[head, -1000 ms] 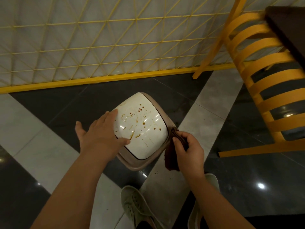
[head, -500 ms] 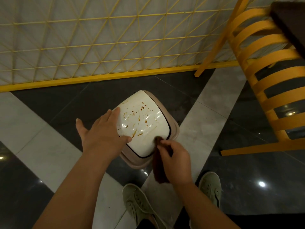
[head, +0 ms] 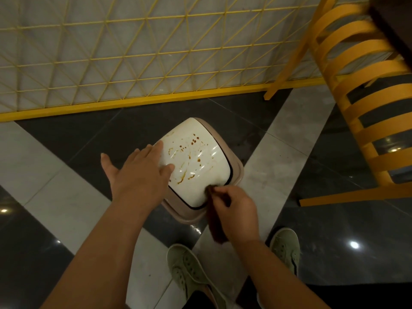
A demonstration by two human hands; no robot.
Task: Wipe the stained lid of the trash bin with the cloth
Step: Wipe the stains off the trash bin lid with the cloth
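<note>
On the dark and pale tiled floor [head: 66,197], just in front of our two green shoes [head: 191,270], stands the trash bin [head: 236,172], its white lid [head: 200,161] at the centre of the view and spattered with brown stains [head: 189,152] from about twelve o'clock down to seven o'clock. Our left hand [head: 138,175] lies flat with straight fingers on the lid's nine o'clock edge, steadying it. Our right hand [head: 236,210] has its fingers curled round the dark brown cloth [head: 217,228], whose top touches the lid at five o'clock while the rest hangs down beside the bin.

We judge the lid to be hard, glossy plastic (the bright reflections suggest a slick surface), light and likely to tip or swing under pressure, so the flat left palm seems the right brace. The cloth looks soft and limp; bunching it under the fingertips should give a firmer wiping pad than a dangling strip. None of the stains looks wiped yet. A yellow chair [head: 356,108] stands at two o'clock, a yellow lattice screen [head: 133,52] at twelve.
</note>
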